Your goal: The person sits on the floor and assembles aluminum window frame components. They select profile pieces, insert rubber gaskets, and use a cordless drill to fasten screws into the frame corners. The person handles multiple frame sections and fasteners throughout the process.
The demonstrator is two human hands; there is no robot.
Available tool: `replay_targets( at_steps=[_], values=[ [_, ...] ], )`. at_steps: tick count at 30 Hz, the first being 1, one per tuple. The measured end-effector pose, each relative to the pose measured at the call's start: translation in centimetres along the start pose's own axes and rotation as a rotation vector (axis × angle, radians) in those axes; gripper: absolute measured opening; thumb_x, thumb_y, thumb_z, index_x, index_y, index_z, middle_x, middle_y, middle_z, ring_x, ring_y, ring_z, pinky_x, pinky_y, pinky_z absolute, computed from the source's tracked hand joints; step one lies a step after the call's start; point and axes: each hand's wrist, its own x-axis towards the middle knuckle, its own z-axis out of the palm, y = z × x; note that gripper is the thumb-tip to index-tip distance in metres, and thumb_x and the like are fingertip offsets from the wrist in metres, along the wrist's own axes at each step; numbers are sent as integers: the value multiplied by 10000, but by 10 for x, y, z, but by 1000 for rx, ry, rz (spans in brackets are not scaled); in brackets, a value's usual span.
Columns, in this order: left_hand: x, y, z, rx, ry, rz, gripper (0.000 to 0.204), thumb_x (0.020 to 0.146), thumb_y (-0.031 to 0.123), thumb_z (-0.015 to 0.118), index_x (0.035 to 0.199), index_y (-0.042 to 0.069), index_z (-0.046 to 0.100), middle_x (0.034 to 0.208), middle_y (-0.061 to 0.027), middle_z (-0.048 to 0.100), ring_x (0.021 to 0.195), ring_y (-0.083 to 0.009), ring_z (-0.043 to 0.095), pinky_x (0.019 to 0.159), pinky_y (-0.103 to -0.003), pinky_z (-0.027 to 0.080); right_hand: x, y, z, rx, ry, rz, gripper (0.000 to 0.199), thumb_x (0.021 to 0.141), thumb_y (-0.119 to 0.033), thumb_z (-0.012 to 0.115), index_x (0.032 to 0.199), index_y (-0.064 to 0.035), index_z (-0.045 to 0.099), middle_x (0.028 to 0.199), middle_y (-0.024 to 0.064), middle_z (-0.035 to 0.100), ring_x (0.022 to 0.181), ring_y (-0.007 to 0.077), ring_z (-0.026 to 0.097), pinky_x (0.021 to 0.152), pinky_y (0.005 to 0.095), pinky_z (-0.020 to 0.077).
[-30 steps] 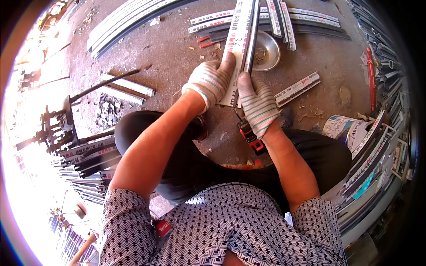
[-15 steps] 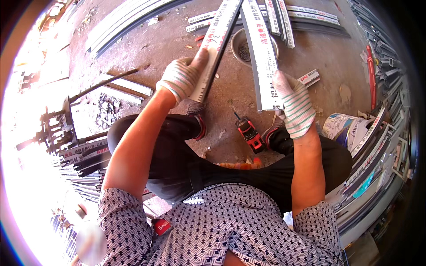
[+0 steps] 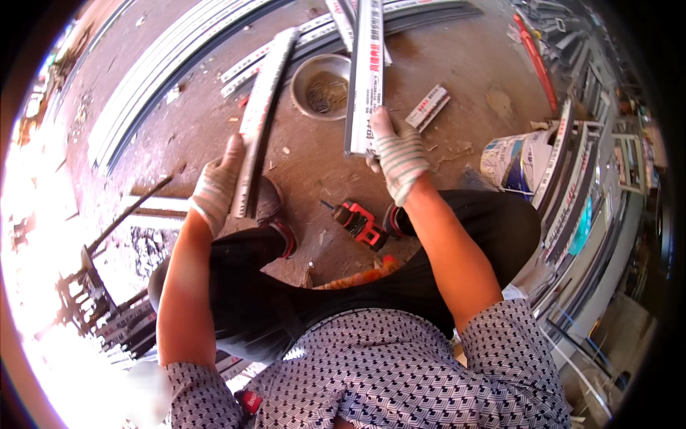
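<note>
My left hand (image 3: 216,187), in a striped knit glove, is closed around the near end of a white-faced aluminium profile (image 3: 266,118) with a dark edge. It slants up and away from my left knee. My right hand (image 3: 400,159), gloved alike, grips the near end of a second profile (image 3: 367,71), its white face bearing red and black print. That one points nearly straight away from me, and its far end runs out of the top of the view. The two profiles are apart. Between my feet a red and black cordless drill (image 3: 359,223) lies on the floor.
Beyond my hands stands a round bowl (image 3: 298,89) with small metal pieces inside. Long profiles (image 3: 171,71) lie across the far floor, a short offcut (image 3: 427,107) nearer. At the right are a white bucket (image 3: 504,161), a red bar (image 3: 534,61) and stacked profiles; a metal stand (image 3: 89,286) is at the left.
The left profile has come back toward me, its far end parting from the right one. My right hand keeps its hold. The view has turned, shifting the floor items leftward.
</note>
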Motion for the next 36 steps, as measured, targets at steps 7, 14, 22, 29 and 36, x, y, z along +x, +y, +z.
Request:
replay_targets(
  at_steps=[7,14,22,29,36],
  values=[
    [5,7,-6,-226,8,97,633,929,761,526,784,147,580,547,-27,525,393,-149,511,333,-268,402,88,108,-48,-104,408,118,540,1034,-510,503,945,-3,668,666,67,624,460,154,554,417,319,431],
    [13,7,4,-403,-77,70,639,921,781,516,684,191,455,503,18,372,323,-133,366,288,-293,326,140,218,-121,-761,689,184,627,1021,-521,411,994,11,742,815,273,714,750,440,717,687,505,546],
    [27,-2,-10,-632,-175,46,601,929,754,542,686,214,437,567,38,390,401,-125,394,336,-284,320,107,158,-91,-885,744,273,390,943,-372,561,1031,-10,677,977,265,712,951,415,716,780,550,550],
    [-5,39,27,-702,-201,140,564,940,638,643,1051,89,710,804,-20,690,635,-129,650,575,-284,542,70,74,4,-151,-3,-432,274,1024,-339,648,1103,-78,675,892,-44,621,786,77,543,728,275,500],
    [-8,37,49,-735,-202,234,552,988,611,579,1093,83,702,870,-21,704,735,-150,670,671,-294,571,-39,-51,68,-388,-472,-587,534,972,-433,674,1256,15,618,1027,77,709,909,144,646,817,311,524]
  ],
)
